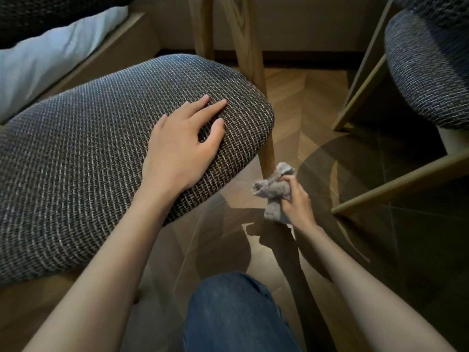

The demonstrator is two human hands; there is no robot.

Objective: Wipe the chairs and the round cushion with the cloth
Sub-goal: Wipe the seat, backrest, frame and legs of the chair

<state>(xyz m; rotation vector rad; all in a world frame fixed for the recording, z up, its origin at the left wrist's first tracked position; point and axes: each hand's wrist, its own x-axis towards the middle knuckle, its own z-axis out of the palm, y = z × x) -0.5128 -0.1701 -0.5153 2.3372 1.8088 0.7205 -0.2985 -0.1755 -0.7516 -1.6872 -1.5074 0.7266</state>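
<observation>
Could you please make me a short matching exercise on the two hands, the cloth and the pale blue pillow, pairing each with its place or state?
Things:
1. left hand
2. right hand
3. cloth
4. pale blue pillow

Places or states:
A. bunched up at the wooden chair leg
B. lying at the upper left, beyond the seat
C. resting open on the woven seat
D. gripping the cloth, low beside the leg

Pairs: 1-C, 2-D, 3-A, 4-B.

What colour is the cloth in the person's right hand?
Light grey; the cloth shows crumpled in the right hand in the head view.
</observation>
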